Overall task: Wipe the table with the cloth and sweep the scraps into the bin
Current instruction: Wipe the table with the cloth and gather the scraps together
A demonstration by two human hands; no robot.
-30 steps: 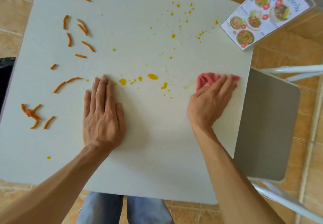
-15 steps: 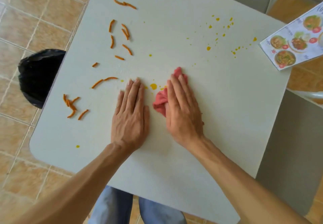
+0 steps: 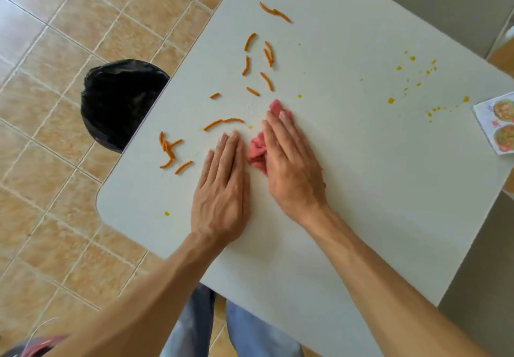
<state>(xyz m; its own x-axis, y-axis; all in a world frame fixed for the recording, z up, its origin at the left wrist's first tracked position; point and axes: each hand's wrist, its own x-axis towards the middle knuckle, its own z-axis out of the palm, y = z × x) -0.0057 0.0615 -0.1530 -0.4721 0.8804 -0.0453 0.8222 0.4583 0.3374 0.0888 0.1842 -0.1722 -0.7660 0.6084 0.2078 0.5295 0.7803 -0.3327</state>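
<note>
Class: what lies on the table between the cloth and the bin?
In the head view: the left hand and scattered orange scraps, between cloth and bin.

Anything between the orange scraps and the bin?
Nothing visible. Only bare white tabletop lies between the orange stick-shaped scraps and the black-lined bin below the table edge. The left hand and the crumpled pink cloth under the right hand lie on the side away from the bin.

right hand (image 3: 292,170) | cloth (image 3: 257,152) slid left, beside left hand (image 3: 222,189) | central yellow spills gone
</note>
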